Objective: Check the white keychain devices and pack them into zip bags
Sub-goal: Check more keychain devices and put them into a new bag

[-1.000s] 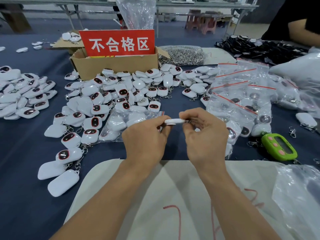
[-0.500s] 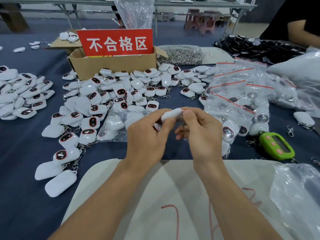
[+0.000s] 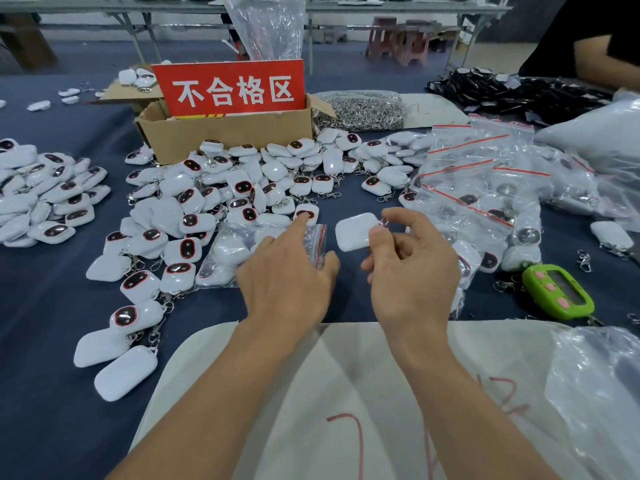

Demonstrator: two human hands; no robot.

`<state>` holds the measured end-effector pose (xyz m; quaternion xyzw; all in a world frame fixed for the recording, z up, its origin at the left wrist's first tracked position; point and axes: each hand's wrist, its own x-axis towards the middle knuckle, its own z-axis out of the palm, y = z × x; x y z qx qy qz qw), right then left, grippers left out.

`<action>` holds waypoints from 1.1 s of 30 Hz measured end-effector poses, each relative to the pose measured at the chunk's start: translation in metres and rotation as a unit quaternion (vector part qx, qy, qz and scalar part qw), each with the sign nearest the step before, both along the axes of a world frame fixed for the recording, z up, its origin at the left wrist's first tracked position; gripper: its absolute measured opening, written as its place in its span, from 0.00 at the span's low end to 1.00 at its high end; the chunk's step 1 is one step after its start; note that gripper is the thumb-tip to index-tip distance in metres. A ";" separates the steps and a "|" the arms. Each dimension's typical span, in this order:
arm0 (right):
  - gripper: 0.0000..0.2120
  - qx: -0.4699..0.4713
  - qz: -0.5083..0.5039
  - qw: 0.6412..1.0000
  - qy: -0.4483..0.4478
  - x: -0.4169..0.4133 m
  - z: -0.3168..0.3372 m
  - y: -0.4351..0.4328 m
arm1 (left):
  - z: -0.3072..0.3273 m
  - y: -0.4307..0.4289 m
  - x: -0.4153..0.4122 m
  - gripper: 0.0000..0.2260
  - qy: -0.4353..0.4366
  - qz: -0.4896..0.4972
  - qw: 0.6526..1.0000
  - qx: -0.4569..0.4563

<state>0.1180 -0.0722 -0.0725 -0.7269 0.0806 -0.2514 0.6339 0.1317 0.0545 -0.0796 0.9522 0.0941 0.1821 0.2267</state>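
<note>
Keychain device (image 3: 356, 232) pinched in right hand (image 3: 412, 271), beside left hand (image 3: 287, 275).

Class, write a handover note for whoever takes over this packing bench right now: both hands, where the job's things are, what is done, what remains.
Left hand: open, fingers reaching onto a zip bag.
Right hand: pinches one white device, plain side up, not bagged.
Loose devices are heaped ahead and to the left; filled bags lie at right; the reject box stands behind the heap.
Done: many devices bagged.
Left: bag the held one, then work through the heap.
</note>
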 end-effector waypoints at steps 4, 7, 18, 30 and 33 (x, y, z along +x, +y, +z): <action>0.05 -0.068 -0.003 0.998 0.009 0.001 -0.005 0.006 | -0.003 0.001 0.005 0.29 0.038 -0.001 0.999 -0.012; 0.05 -0.074 0.003 0.997 0.036 0.006 -0.010 0.011 | 0.000 0.003 0.001 0.28 -0.004 -0.027 0.997 -0.074; 0.12 -0.199 0.296 0.926 0.128 0.032 0.002 0.031 | 0.006 0.007 -0.005 0.24 -0.178 -0.089 0.950 -0.243; 0.18 -0.342 0.325 0.866 0.165 0.098 0.012 0.035 | -0.002 0.006 0.005 0.12 -0.086 -0.084 0.958 -0.259; 0.16 -0.358 0.281 0.878 0.149 0.096 0.004 0.038 | -0.004 0.008 0.008 0.13 -0.001 -0.106 0.971 -0.216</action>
